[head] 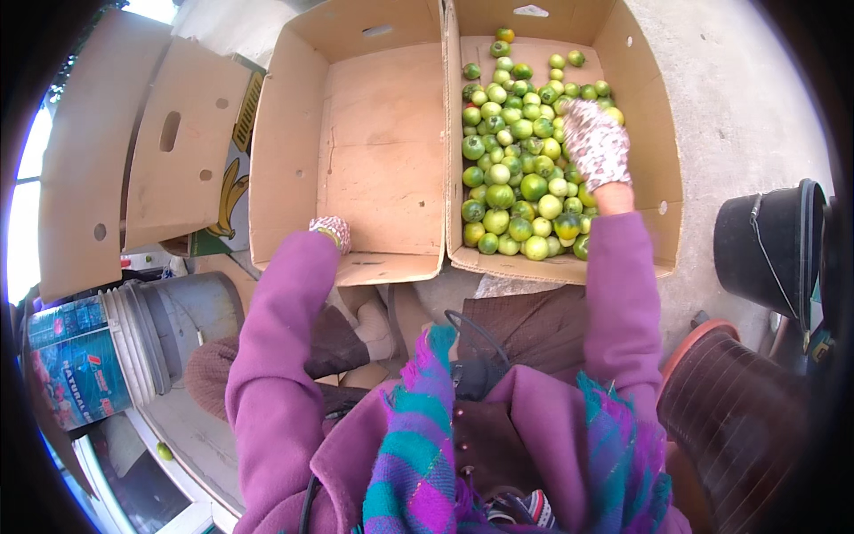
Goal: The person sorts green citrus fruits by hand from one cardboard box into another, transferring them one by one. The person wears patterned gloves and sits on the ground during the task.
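Note:
Many round tomatoes (514, 167), mostly green with a few turning orange, lie in the right cardboard box (644, 133). Over the right side of this heap, my right hand (597, 143) wears a patterned fabric glove and is blurred. Its fingertips point away from me among the tomatoes; whether they hold one does not show. The left cardboard box (380, 147) stands against the other, its brown bottom exposed. At its near left corner is my left hand (333, 231), also in a patterned glove. The purple sleeve covers part of it, and its fingers are hidden.
On the left stand upended cardboard boxes (160, 133), one with a banana print, above a grey plastic bucket (193, 327) and a blue printed bucket (77, 360). At right are a black bucket (764, 247) and a brown tub (734, 414). A single green tomato (164, 451) lies lower left.

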`<move>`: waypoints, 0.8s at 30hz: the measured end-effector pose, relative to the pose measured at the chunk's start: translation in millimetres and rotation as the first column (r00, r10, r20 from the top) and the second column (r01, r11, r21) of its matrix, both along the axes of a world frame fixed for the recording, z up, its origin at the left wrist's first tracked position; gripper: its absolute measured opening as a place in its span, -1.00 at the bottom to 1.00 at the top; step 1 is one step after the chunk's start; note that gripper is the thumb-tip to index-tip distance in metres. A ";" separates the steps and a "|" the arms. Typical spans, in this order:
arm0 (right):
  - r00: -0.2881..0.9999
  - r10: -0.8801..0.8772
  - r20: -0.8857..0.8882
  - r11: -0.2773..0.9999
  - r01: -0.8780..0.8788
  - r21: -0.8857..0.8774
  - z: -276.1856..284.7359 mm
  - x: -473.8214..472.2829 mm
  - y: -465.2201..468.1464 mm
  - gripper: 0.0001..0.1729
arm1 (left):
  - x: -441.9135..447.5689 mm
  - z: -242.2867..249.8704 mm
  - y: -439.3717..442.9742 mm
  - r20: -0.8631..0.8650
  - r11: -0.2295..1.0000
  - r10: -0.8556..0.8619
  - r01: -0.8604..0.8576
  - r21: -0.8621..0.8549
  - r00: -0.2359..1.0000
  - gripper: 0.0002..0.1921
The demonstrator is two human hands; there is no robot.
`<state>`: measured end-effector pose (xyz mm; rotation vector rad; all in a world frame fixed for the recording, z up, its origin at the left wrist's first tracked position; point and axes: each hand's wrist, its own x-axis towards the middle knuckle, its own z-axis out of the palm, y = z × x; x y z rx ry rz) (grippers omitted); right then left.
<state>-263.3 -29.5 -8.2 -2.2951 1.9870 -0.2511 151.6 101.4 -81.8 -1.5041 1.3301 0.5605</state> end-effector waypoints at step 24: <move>0.667 0.586 0.460 0.806 -0.417 -0.421 33.1 80.9 66.4 -0.53 | -15.8 99.2 -21.7 -0.929 0.424 0.218 -0.828 0.367 -0.300 -0.72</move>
